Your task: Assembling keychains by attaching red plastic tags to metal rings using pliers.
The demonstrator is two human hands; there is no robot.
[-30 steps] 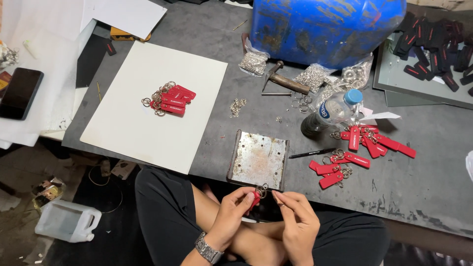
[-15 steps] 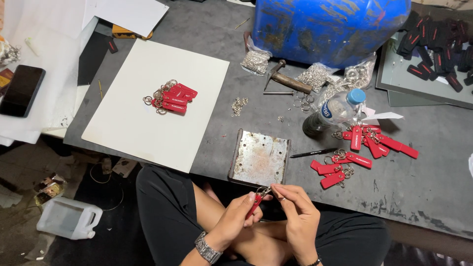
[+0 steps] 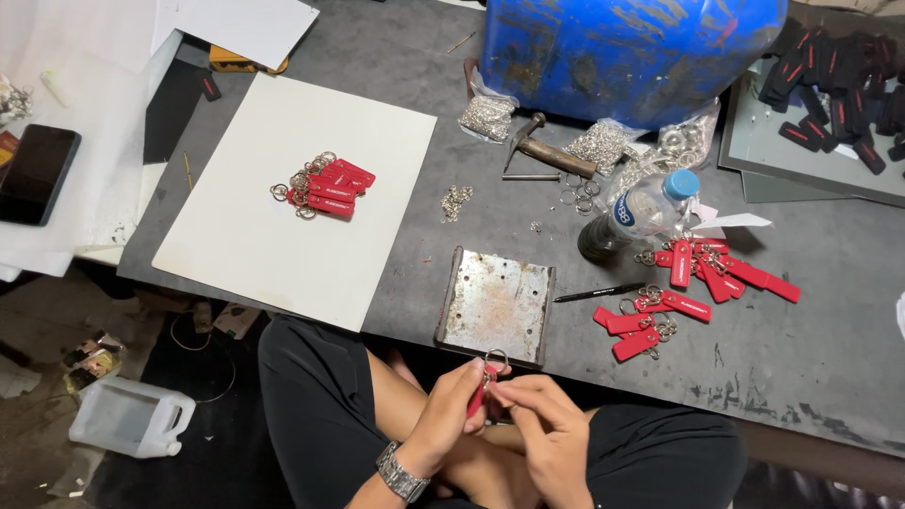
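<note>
Far left, off the surface (image 3: pixel 830 377) edge: a dark phone (image 3: pixel 36 174) on white paper. On the white board (image 3: pixel 283 217) at the left end: a heap of red tags (image 3: pixel 325 186) with rings. Near the front edge, at the middle: a rusty metal plate (image 3: pixel 497 306). Just below that edge, over the lap: left hand (image 3: pixel 452 415), grip clamped on a red key tag (image 3: pixel 478 396) with ring uppermost; right hand (image 3: pixel 547 429), fingertips pinched together at the same tag. Toward the right end: a water bottle (image 3: pixel 636 212) and loose red tags (image 3: pixel 688 283).
</note>
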